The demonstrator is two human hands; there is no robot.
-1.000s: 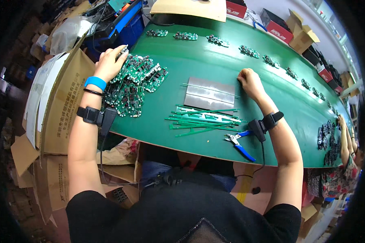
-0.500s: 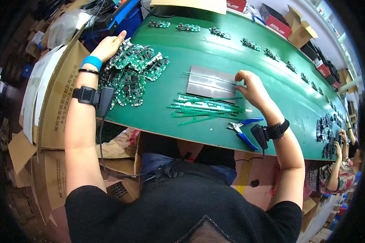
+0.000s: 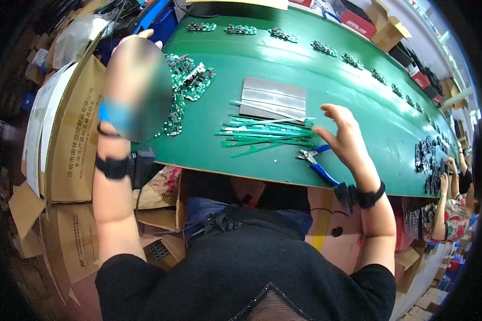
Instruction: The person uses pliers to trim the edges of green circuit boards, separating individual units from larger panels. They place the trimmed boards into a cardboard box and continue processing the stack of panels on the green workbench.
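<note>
My right hand (image 3: 344, 134) hovers at the right end of a pile of thin green strips (image 3: 268, 134), thumb and fingers apart, holding nothing. One pale strip (image 3: 265, 109) lies slantwise across the near part of a flat grey grooved block (image 3: 273, 96), its right end close to my fingers. Beside my right wrist are blue-handled cutters (image 3: 320, 170) on the table. At the left, my left hand (image 3: 134, 67) is over or beside a heap of green circuit boards (image 3: 195, 83). A blurred patch covers most of that hand, so its grip is hidden.
A row of circuit boards (image 3: 284, 35) runs along the far side of the green table (image 3: 225, 155). Cardboard boxes (image 3: 72, 139) stand at the left, and red and black boxes (image 3: 356, 21) at the back right. Another person (image 3: 444, 214) works at the far right by dark parts.
My right hand has moved nearer and opened. The strip it pinched over the grey block now lies slantwise by the pile. My left hand has shifted slightly left; the view has shifted a little.
</note>
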